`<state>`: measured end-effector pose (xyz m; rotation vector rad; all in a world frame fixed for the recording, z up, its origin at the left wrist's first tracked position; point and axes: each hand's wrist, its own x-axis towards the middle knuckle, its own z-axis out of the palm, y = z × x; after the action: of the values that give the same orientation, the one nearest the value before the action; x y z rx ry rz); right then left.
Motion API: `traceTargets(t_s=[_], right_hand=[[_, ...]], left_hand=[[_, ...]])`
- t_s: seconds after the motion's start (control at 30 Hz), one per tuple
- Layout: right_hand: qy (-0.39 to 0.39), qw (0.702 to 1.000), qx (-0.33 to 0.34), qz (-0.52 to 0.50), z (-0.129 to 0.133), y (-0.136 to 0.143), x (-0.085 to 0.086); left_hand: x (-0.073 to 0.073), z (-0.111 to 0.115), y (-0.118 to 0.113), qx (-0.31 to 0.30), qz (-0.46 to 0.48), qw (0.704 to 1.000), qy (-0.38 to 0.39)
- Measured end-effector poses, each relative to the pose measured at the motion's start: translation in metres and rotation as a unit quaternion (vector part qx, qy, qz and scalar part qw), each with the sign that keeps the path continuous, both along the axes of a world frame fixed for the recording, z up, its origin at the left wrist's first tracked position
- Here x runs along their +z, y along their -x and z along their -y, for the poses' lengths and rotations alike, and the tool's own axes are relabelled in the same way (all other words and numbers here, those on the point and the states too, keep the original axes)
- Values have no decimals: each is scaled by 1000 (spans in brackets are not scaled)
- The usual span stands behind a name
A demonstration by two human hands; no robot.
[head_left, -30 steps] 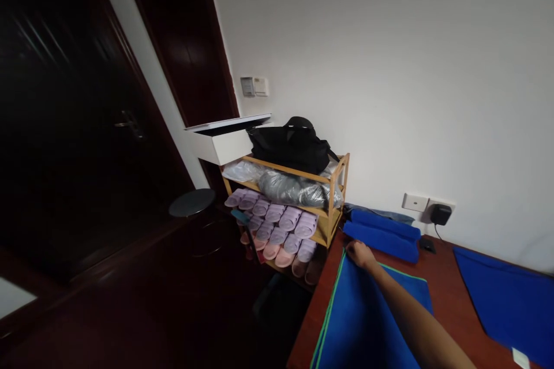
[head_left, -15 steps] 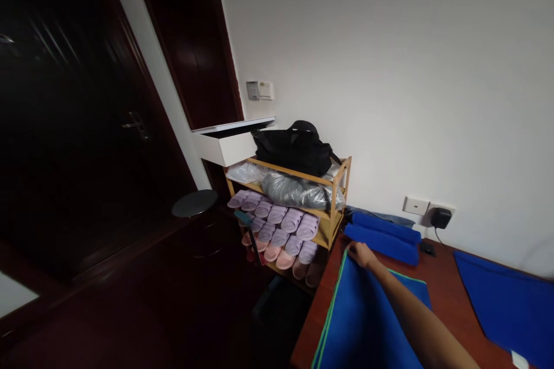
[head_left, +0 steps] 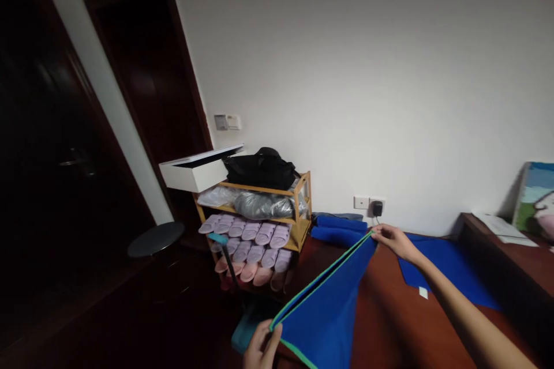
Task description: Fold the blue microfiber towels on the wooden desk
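A blue cloth with bright green edging (head_left: 324, 317) is stretched at a slant between my two hands, folded so that two green edges run side by side along its top. My left hand (head_left: 262, 347) pinches the near corner at the bottom of the view. The far corner is pinched by my right hand (head_left: 396, 244), above the brown table (head_left: 381, 311). From the held edge the cloth hangs down, its lower part cut off by the frame. Just beyond my right hand lie rolled or folded blue cloths (head_left: 340, 230). A flat blue cloth (head_left: 445, 271) with a white tag lies to the right.
Left of the table stands a wooden shoe rack (head_left: 298, 236) with lilac and pink slippers, a black bag (head_left: 262, 168) and a white box (head_left: 194, 176). A round stool (head_left: 156, 239) is further left. A black plug (head_left: 377, 208) sits in the wall socket.
The cloth's edge is now lifted and pulled taut between both hands; before, one hand held a corner low over the table. My left hand has come into view. The view has swung right.
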<state>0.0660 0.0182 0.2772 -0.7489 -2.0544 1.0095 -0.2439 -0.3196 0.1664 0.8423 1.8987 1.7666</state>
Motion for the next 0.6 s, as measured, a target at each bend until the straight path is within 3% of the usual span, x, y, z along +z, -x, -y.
traceTargets(t_s=[0.17, 0.3, 0.43, 0.6], right_hand=[[-7, 995, -78, -56, 49, -81, 48], [-21, 988, -130, -75, 72, -123, 71], [-24, 984, -151, -92, 82, -152, 79], [-19, 979, -176, -104, 93, -178, 78]], left_hand=[[67, 8, -19, -52, -54, 996, -45], [106, 11, -30, -109, -91, 988, -55], [129, 10, -45, -137, -120, 980, -77], [134, 8, -58, -155, -131, 977, -58]])
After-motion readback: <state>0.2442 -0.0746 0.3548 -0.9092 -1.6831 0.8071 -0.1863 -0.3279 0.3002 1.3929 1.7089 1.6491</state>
